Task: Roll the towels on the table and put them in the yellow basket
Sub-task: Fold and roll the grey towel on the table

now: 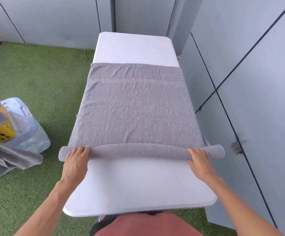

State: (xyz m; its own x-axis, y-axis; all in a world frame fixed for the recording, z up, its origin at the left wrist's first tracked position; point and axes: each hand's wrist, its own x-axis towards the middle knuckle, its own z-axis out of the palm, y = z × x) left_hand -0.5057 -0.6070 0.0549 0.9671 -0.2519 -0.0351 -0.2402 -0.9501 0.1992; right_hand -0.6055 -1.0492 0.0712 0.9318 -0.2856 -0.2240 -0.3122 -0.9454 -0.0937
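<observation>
Fingers [83, 149] of the left hand [76, 160] are curled over the rolled edge of the grey towel [135, 113], and the right hand [200, 161] does the same at the other end, both gripping the roll [138, 150] from the near side.

That roll lies left to right across the lower middle of the frame, a soft, plump tube of looped terry, its ends poking out past both edges of the white table [135, 183]. Ahead of the fingers, toward the top of the frame, the rest of the towel lies flat, with a woven band near its far hem. So the roll's long axis runs crosswise and the unrolled cloth stretches straight away from the hands. By my reading, the push has to go forward, both hands evenly, or the tube will skew.

Neither hand is nearer; they sit level on the roll.

Over at the left edge of the frame, the yellow basket [0, 133], a lattice-sided thing, sits on a pale blue tub [23, 120] with grey cloth [10, 159] draped off it onto the green artificial turf [44, 74].
</observation>
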